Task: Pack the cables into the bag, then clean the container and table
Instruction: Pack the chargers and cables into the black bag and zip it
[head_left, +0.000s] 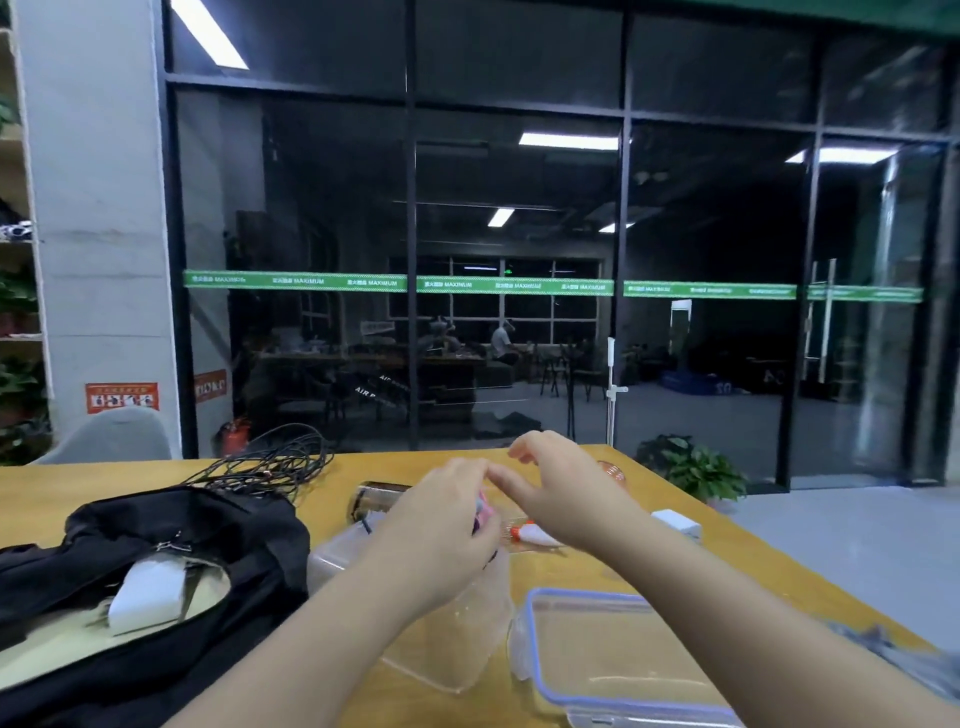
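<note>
Left hand (441, 525) is gripping a small pink item (485, 512), right hand (561, 488) is hovering with fingers loosely spread; a hurried grab risks knocking the clear container (467, 623) below off the desk (104, 483)

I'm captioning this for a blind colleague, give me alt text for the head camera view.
Two hands, left hand gripping a small pink item and right hand open beside it, work above a clear container on a yellow table. An open black bag lies left, tangled black cables behind it, a blue-rimmed lid front right.
</note>
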